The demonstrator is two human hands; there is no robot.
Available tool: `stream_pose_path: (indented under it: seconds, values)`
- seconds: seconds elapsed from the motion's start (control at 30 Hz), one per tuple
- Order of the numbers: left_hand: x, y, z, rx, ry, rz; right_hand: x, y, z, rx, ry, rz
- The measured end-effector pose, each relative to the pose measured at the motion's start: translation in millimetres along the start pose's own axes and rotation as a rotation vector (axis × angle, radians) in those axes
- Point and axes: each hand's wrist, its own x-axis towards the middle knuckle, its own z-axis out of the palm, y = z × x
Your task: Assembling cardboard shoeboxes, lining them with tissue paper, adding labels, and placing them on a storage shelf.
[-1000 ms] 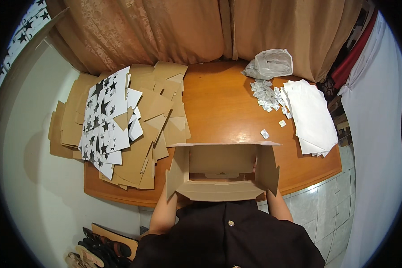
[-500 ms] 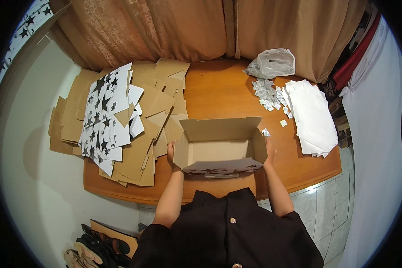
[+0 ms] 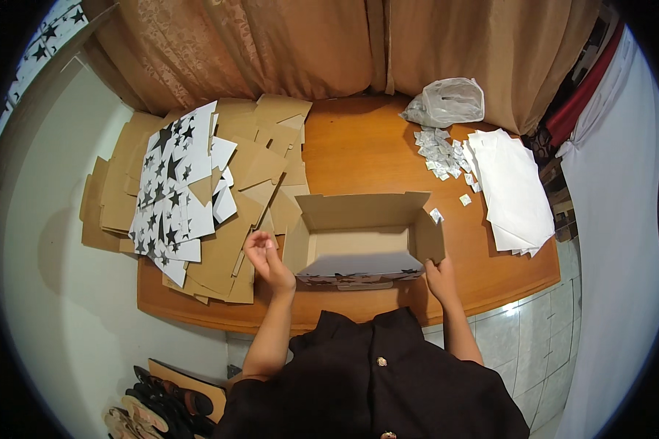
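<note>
An open-topped cardboard box [image 3: 362,245] stands on the table in front of me, plain brown inside, with dark stars on a white outer face toward me. At its near right corner, my right hand [image 3: 441,281] is closed on the wall's edge. My left hand [image 3: 272,263] is raised just left of the box, apart from it, palm partly turned up and fingers loosely bent, holding nothing. Flat brown cardboard blanks [image 3: 220,274] lie in a heap beyond the left hand. On that heap rest white sheets with black stars [image 3: 170,197].
Small white packets [image 3: 436,155] are scattered at the right back, near a translucent plastic bag [image 3: 452,102]. A stack of white paper sheets [image 3: 512,194] lies along the right of the wooden table [image 3: 359,146]. Brown curtains [image 3: 271,44] hang behind; shoes [image 3: 165,402] sit at lower left.
My left hand has let go of the box's left side and lifted away to the left. My right hand has slid down to the near right corner. The box has barely moved.
</note>
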Motion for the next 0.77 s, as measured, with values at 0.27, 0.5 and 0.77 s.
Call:
stream_pose_path:
  seconds: [0.27,0.5,0.77]
  values:
    - [25.7,40.6,91.2,0.604,-0.531,0.339,-6.3,9.1,-1.7,-0.240,0.043,0.079]
    - [21.7,32.9,65.7,1.006,-1.395,0.119,-4.6,57.9,-4.4,0.151,0.052,0.344]
    - [6.6,18.8,19.6,1.078,-1.611,-0.043,-7.6,3.7,25.6,-0.117,0.173,-0.151]
